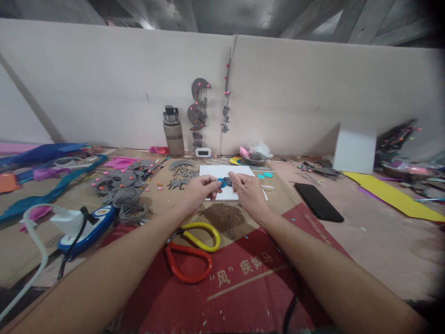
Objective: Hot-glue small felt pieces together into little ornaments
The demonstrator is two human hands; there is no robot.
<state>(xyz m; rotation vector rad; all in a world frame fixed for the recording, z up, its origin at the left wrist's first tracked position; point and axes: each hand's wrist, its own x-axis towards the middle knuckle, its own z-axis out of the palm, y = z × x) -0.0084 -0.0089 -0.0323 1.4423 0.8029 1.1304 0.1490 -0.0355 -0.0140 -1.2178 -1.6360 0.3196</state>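
Head view: left hand (200, 189) and right hand (247, 189), fingers pinched together on small blue piece (222, 183).

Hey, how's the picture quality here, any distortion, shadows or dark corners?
Head view: wide-angle warp bends the back wall, the right edge fades to black, light is soft and even, the hands cast a faint shadow on the cardboard, and the small blue piece between the left hand and right hand is too small to resolve.
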